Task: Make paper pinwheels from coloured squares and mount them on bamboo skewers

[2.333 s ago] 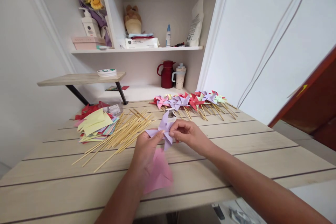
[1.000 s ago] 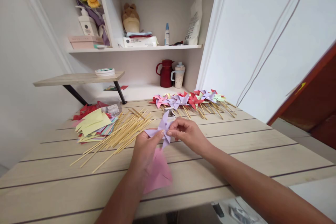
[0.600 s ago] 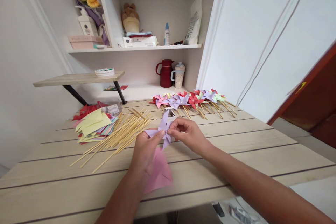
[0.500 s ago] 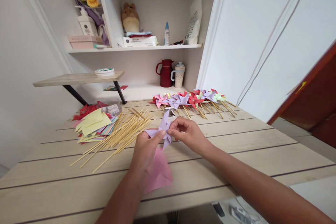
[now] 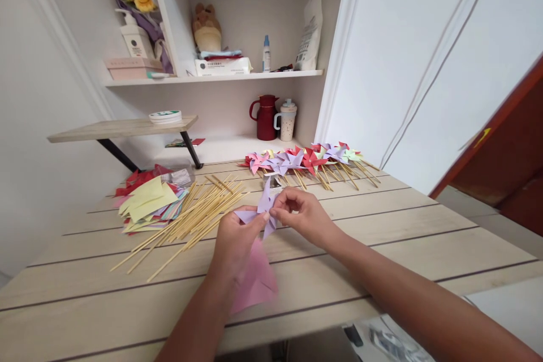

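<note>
A purple paper pinwheel is held above the table between both hands. My left hand pinches it from the left, thumb near its centre. From the right, my right hand closes thumb and forefinger at the pinwheel's middle; whether a small pin sits between those fingertips I cannot tell. Beneath my left hand lies a pink paper sheet with a slit in it, partly covered by the hand and wrist. Just behind the pinwheel stands a small container, mostly hidden.
Thin wooden sticks lie loose to the left, beside a stack of coloured paper sheets. Several finished pinwheels on sticks rest at the back right. Behind them stand a red jug and a cup. A small raised shelf is at left.
The view has shifted slightly, so the surroundings sit a little further left. Both hands keep their grip on the purple pinwheel with hardly any movement.
</note>
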Tool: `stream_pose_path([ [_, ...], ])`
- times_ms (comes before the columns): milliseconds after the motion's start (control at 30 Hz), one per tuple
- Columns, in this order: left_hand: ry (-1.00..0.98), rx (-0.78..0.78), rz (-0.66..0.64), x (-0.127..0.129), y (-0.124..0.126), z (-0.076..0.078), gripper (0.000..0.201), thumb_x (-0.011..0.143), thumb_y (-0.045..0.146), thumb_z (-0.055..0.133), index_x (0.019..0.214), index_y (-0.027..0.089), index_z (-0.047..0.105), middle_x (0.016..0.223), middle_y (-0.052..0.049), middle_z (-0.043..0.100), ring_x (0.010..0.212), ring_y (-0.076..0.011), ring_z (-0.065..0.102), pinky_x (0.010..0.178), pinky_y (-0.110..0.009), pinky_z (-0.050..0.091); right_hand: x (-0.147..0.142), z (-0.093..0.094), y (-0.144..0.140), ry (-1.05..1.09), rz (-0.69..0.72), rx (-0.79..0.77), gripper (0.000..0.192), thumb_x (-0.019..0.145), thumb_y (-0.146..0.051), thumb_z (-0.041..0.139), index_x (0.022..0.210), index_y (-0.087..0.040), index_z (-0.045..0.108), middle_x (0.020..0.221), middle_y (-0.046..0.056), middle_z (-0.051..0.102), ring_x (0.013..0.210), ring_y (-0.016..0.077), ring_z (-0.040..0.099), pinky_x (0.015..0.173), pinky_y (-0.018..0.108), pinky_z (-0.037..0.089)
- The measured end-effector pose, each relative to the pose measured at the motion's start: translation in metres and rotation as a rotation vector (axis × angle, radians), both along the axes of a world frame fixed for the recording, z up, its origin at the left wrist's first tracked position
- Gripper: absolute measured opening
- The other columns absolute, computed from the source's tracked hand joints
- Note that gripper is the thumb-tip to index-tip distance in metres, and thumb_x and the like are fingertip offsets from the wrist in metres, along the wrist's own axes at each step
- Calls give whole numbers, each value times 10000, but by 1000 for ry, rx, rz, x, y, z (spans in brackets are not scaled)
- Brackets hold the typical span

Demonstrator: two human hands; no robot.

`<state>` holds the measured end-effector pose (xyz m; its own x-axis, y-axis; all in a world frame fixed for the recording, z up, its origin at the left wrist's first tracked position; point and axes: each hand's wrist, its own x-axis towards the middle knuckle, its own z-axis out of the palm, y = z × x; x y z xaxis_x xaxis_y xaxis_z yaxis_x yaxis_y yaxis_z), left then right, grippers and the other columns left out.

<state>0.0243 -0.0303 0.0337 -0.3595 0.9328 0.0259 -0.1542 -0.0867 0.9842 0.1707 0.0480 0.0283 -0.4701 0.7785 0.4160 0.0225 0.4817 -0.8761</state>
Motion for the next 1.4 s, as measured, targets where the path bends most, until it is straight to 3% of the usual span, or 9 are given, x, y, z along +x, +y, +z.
stream_pose_path([
  [167, 24, 7, 97, 0, 3, -3, 173, 634, 307, 817, 715, 170, 748, 674, -31, 693, 644, -174, 608, 646, -279, 447, 0, 0, 0, -19, -42, 100, 203, 833, -361, 716, 733, -209, 627, 709, 5, 597, 643, 148, 516, 590, 288, 411],
  [300, 3, 12, 165, -6, 6, -9, 219, 637, 323, 827, 766, 160, 759, 748, -55, 738, 712, -198, 651, 713, -299, 472, 3, 3, 2, 48, -172, 156, 186, 885, -402, 675, 945, -227, 666, 881, 39, 625, 806, 194, 590, 728, 337, 483],
  [433, -31, 21, 144, -13, 10, -16, 287, 617, 346, 853, 809, 149, 771, 795, -77, 757, 798, -233, 687, 793, -332, 484, 6, 3, 8, 78, -183, 136, 414, 873, -463, 687, 1225, -260, 607, 1251, 99, 585, 1054, 242, 605, 927, 416, 497],
  [533, -63, 16, 112, -15, 14, -20, 340, 582, 359, 885, 819, 141, 773, 798, -87, 759, 799, -242, 696, 815, -354, 490, 4, 2, 10, 28, -97, 28, 576, 814, -486, 746, 1314, -266, 565, 1373, 114, 552, 1180, 272, 576, 1006, 459, 457],
  [733, -45, 20, 54, -13, 14, -22, 337, 602, 366, 881, 814, 127, 776, 811, -99, 763, 792, -232, 692, 788, -335, 498, -1, -2, 9, 13, 79, -199, 559, 696, -434, 847, 1176, -220, 658, 1200, 90, 685, 1130, 272, 618, 986, 433, 458],
  [867, -6, 29, 57, -9, 10, -19, 296, 636, 353, 851, 809, 127, 772, 772, -80, 748, 767, -212, 677, 744, -306, 493, -2, -6, 9, 28, 99, -211, 355, 700, -442, 829, 908, -177, 718, 1049, 70, 689, 1000, 244, 630, 910, 373, 468],
  [1133, 49, 29, 93, -4, 11, -14, 195, 639, 299, 808, 730, 140, 743, 683, -32, 701, 670, -159, 617, 668, -262, 462, -4, -2, 6, 2, 73, -252, 285, 680, -404, 815, 678, -166, 658, 732, 6, 605, 717, 159, 537, 686, 293, 402],
  [1267, 53, 46, 124, -2, 11, -15, 173, 633, 277, 803, 716, 147, 724, 652, -17, 684, 634, -146, 605, 642, -254, 454, -6, 1, 4, -1, 47, -251, 276, 674, -387, 801, 646, -169, 636, 661, -14, 572, 668, 144, 504, 650, 281, 374],
  [1400, -28, 12, 79, -9, 13, -13, 302, 616, 251, 845, 884, 157, 743, 781, -43, 743, 717, -160, 660, 698, -261, 490, -9, 1, 7, -5, 84, -352, 261, 642, -360, 807, 660, -168, 632, 634, -30, 568, 623, 130, 488, 630, 273, 352],
])
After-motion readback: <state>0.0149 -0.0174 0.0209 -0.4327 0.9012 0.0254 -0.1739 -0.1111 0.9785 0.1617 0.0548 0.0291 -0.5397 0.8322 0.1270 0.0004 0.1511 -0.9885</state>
